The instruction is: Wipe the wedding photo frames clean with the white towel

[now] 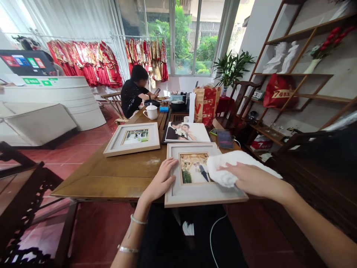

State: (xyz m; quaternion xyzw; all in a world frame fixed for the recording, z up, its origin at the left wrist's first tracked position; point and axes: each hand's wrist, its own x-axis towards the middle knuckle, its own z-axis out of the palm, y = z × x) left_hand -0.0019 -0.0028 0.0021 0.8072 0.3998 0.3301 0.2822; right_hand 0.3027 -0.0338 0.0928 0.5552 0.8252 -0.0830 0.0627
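A light-wood picture frame (182, 199) with a wedding photo of a couple lies at the table's near edge, jutting slightly over it. My left hand (163, 178) rests on the frame's left side, fingers stretched and apart, thumb toward the near corner. On the right, my right hand (248, 178) presses a bunched white towel (223, 163) against the frame's glass. The towel covers the frame's upper right part and touches the photo's right edge; some of its fingers are hidden in the folds.
The wooden table (111, 182) also bears a second framed photo (111, 147), a wedding album (192, 132), a phone-like tablet (225, 139), a white lidded cup (151, 111) and a paper bag (206, 104). Another person (135, 93) sits at the far left side. A white cable (213, 230) hangs near my lap.
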